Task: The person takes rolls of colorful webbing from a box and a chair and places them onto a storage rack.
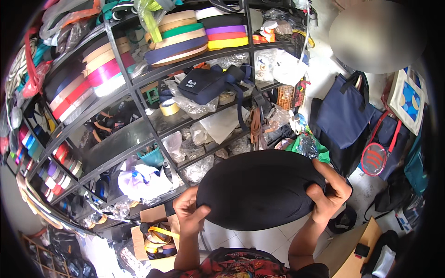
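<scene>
Black oval fabric piece (257,187) gripped at both ends

At the far left, flat rolls of ribbon (69,102) in red, white, pink and beige fill part of a dark metal shelf unit (119,150). Below it stands an open cardboard box (153,214) with a yellow strap (163,232) in it. Next comes my left hand (189,211), closed around the left end of the black piece: my thumb presses on the side nearest me, and my other fingers go around the edge, partly hidden.

The piece itself lies between my two hands, raised in front of my red-and-black patterned shirt (238,264), its long side running crosswise and its surface smooth and bulging. Pale floor tiles (262,239) show beneath it. Behind it, on the shelves, are a navy bag (204,85) and a roll of tape (169,107).

My right hand (330,192) grips the right end, thumb on the near side, index finger reaching along the upper edge. Just beyond that hand is a green plastic bag (321,150). Farther right are a navy tote (343,111), a red-edged round pouch (373,159) and a white bag with a blue panel (410,99).
</scene>
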Motion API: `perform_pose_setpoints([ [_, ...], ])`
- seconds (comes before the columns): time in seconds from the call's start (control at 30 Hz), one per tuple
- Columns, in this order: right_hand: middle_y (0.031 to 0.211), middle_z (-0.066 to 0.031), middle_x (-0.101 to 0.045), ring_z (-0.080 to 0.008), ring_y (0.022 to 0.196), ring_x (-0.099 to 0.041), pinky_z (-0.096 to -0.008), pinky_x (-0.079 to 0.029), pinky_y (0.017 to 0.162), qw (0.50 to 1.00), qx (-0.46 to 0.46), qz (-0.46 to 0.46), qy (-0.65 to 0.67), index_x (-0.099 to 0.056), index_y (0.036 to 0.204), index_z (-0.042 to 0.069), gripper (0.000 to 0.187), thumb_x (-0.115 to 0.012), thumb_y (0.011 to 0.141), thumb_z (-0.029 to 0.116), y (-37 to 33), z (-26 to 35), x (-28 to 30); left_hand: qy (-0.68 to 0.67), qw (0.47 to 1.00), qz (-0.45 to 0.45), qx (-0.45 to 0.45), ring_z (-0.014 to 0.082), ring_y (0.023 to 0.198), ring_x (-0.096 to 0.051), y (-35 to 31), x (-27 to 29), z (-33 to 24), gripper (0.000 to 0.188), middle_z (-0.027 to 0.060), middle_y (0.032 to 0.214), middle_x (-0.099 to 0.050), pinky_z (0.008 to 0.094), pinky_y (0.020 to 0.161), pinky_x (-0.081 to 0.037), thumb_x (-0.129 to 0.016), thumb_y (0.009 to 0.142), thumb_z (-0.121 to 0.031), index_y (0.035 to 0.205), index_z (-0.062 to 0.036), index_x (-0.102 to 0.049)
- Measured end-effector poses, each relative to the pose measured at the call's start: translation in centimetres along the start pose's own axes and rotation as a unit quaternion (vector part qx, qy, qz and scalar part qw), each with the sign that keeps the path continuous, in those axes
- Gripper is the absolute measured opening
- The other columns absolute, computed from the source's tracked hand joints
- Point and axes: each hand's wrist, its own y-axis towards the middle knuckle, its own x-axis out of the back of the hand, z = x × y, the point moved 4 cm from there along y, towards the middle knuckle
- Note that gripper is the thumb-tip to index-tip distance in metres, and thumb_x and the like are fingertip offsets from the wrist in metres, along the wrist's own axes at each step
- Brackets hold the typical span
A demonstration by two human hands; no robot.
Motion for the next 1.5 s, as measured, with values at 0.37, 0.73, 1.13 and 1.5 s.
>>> perform_pose_setpoints([
  [0.37,0.094,-0.0166,-0.069,-0.0185,0.086,-0.064,-0.0288,-0.047,0.085,0.993,-0.04,-0.104,-0.036,-0.065,0.106,-0.01,0.053,-0.078,0.073,0.028,-2.0,-1.7,0.9,0.0,0.998,-0.057,-0.04,0.0185,0.1,-0.062,-3.0,-0.5,3.0,0.057,0.0129,0.11,-0.064,0.0319,0.091,-0.046,-0.081,0.073,-0.014,0.117,0.0098,-0.054],
  [0.73,0.105,-0.0192,-0.064,-0.0219,0.094,-0.063,-0.0315,-0.047,0.087,0.969,-0.092,-0.198,0.116,-0.053,0.121,-0.013,0.05,-0.062,0.089,0.024,-1.6,-3.9,-1.4,-0.145,0.987,-0.052,-0.041,0.0194,0.094,-0.064,-3.5,-1.8,4.2,0.054,0.0127,0.106,-0.065,0.0304,0.083,-0.049,-0.081,0.073,-0.014,0.114,0.0095,-0.056],
  [1.13,0.123,-0.0217,-0.055,-0.0251,0.11,-0.056,-0.0337,-0.042,0.096,0.975,-0.127,-0.159,0.086,-0.045,0.13,-0.011,0.051,-0.046,0.097,0.028,-2.4,-3.2,-5.4,-0.166,0.896,-0.4,-0.095,0.024,0.087,-0.064,-3.2,-5.8,4.3,0.043,0.0145,0.101,-0.061,0.0375,0.077,-0.054,-0.07,0.08,-0.018,0.112,0.0028,-0.052],
  [1.5,0.123,-0.0184,-0.056,-0.0275,0.112,-0.054,-0.037,-0.04,0.1,0.974,-0.051,-0.22,0.033,-0.048,0.128,-0.008,0.054,-0.035,0.1,0.036,-1.7,-4.2,-6.3,-0.098,0.96,-0.222,-0.139,0.0162,0.09,-0.06,-1.4,-4.8,1.4,0.04,0.01,0.098,-0.062,0.0278,0.083,-0.047,-0.073,0.077,-0.01,0.108,0.0058,-0.053],
])
